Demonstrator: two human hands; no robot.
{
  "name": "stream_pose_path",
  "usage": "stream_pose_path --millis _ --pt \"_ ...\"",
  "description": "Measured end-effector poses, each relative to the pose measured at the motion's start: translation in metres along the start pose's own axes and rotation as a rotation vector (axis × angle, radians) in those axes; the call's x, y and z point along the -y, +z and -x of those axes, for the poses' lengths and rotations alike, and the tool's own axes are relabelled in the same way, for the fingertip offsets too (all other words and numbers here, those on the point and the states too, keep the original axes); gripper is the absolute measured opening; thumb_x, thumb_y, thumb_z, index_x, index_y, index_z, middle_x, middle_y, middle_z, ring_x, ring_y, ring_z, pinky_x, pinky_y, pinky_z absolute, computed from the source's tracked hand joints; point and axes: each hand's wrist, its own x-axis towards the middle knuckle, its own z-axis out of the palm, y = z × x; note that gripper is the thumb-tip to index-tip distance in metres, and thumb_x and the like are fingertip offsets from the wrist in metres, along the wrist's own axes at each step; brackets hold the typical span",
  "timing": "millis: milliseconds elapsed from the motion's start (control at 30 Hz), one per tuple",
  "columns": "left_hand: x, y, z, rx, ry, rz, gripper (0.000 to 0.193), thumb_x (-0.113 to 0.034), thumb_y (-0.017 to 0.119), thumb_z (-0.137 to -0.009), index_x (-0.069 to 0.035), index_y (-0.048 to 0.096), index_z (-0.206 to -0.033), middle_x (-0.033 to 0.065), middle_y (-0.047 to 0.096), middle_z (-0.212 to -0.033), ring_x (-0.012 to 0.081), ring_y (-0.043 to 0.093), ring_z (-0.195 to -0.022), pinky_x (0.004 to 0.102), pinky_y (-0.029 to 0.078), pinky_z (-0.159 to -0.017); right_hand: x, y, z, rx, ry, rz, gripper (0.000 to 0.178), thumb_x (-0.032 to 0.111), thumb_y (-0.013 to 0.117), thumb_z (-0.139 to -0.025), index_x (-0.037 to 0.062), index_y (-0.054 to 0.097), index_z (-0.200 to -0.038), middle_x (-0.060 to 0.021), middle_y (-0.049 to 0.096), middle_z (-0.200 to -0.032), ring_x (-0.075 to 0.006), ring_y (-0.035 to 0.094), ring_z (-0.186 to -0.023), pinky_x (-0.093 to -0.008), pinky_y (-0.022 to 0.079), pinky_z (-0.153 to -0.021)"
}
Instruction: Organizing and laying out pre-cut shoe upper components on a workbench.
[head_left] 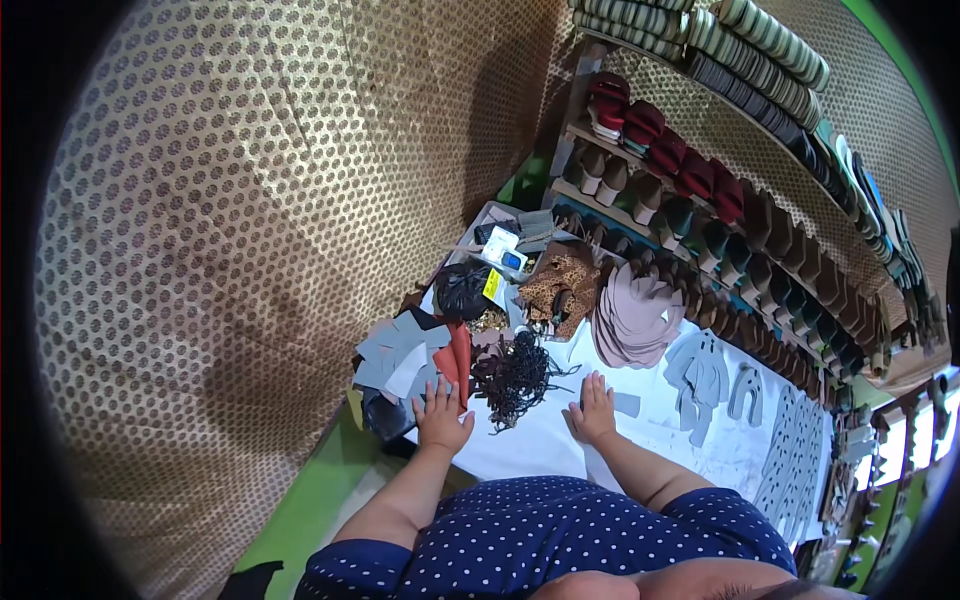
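My left hand point(441, 420) lies palm down with fingers spread on the near left of the white-covered table point(540, 440). Its fingertips reach the edge of a pile of flat grey pieces point(385, 360) and a folded red piece point(457, 360). My right hand point(596, 410) rests flat, holding nothing, beside a small grey strip point(627, 404). Between the hands, a little farther off, sits a tangle of dark, thin strips point(520, 378). Behind it are a brown spotted piece of material point(558, 285) and a fanned stack of rounded pinkish pieces point(635, 318).
A black plastic bag point(462, 290) sits at the table's far left. Grey cut-outs point(700, 372) and perforated grey sheets point(787, 450) lie rightward. Shelves of shoes point(695, 170) stand behind the table; a patterned gold curtain point(250, 220) hangs on the left.
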Motion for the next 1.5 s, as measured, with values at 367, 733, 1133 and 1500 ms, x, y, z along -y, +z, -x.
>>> stream_pose_path --millis 367,733,1133,1500 --pt "-0.001 -0.002 -0.004 -0.013 0.001 -0.02 0.078 -0.048 0.062 -0.087 -0.018 0.039 -0.155 0.0108 0.026 -0.166 0.035 0.017 -0.154 0.0625 0.004 -0.12 0.02 -0.021 0.012 0.125 -0.07 0.198 0.099 0.065 0.052 -0.09 -0.0002 0.021 -0.158 -0.0212 0.019 -0.165 -0.0406 0.013 -0.154 -0.065 0.008 -0.12" --pt "0.005 0.01 0.0 -0.028 0.003 -0.015 0.078 -0.052 0.06 -0.088 -0.018 0.038 -0.155 0.0091 0.025 -0.166 0.0337 0.015 -0.155 0.0628 0.003 -0.12 0.012 -0.026 0.022 0.183 -0.187 0.233 0.101 0.07 0.052 -0.088 0.0075 0.019 -0.16 -0.0185 0.017 -0.167 -0.0395 0.013 -0.154 -0.0721 0.007 -0.116" --pt "0.007 0.001 -0.007 -0.044 0.021 0.011 0.078 -0.05 0.061 -0.088 -0.017 0.038 -0.156 0.0114 0.027 -0.165 0.034 0.016 -0.154 0.0629 0.003 -0.12 0.01 -0.028 0.03 0.199 -0.216 0.282 0.101 0.068 0.054 -0.088 0.0065 0.019 -0.16 -0.0216 0.017 -0.166 -0.0404 0.012 -0.154 -0.0697 0.009 -0.117" --pt "0.006 0.005 0.001 -0.022 0.013 0.053 0.077 -0.05 0.059 -0.09 -0.018 0.037 -0.156 0.0108 0.023 -0.167 0.0334 0.013 -0.155 0.0622 0.002 -0.121 0.003 -0.025 0.027 0.206 -0.168 0.236 0.087 0.061 0.05 -0.095 0.0115 0.022 -0.16 -0.0159 0.02 -0.166 -0.0357 0.013 -0.155 -0.07 0.009 -0.117"
